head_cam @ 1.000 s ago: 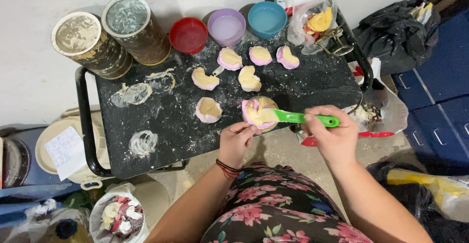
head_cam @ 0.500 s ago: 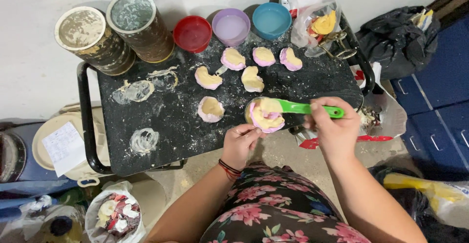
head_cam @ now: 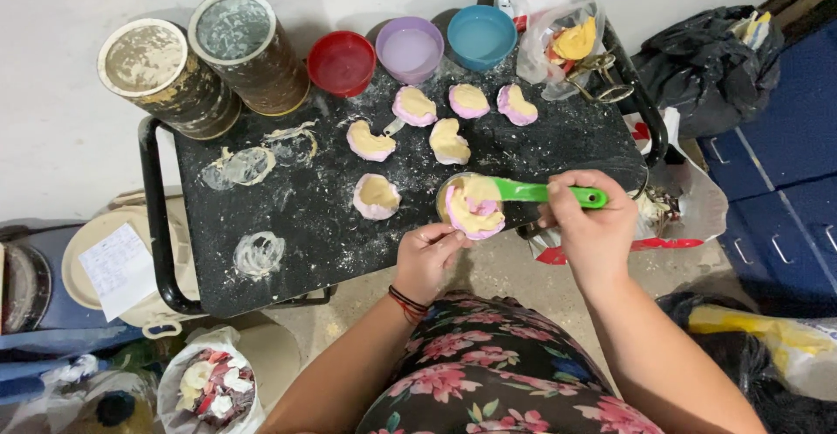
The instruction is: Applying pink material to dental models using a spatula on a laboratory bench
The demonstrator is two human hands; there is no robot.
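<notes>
So you've got your right hand [head_cam: 593,229] wrapped around the green-handled spatula [head_cam: 545,193], blade end resting on the pink mold [head_cam: 473,209] that sits at the near edge of the black desk [head_cam: 288,233], roughly at 6 o'clock of the work area. Your left hand [head_cam: 427,258] is pinching that mold's near rim with the fingertips, fingers narrow, steadying it. Progress-wise, I'd say you're well into it: six other pink molds already look filled with the cream-yellow paste, three in a row at 12 o'clock just below the bowls [head_cam: 468,100], two more in the middle [head_cam: 451,140], and one [head_cam: 377,196] just to the 9 o'clock side of the one you're working on. The one in hand looks like the last of the visible batch, and it's heaped and uneven, paste spilling over the rim toward you, so it seems to need smoothing or scraping before it matches the others. Can't tell if there are more empty molds anywhere. The paste itself looks thick and soft, holding ridges where the spatula sits. Around the edges: two crusty tins [head_cam: 205,63] at 10 o'clock, a red bowl [head_cam: 343,61], a lilac bowl [head_cam: 409,48] and a blue bowl [head_cam: 481,36] along 12 o'clock, a plastic bag with something orange [head_cam: 562,37] at 1 o'clock, and dried ring-shaped smears [head_cam: 259,253] on the desk over at 9 o'clock.
</notes>
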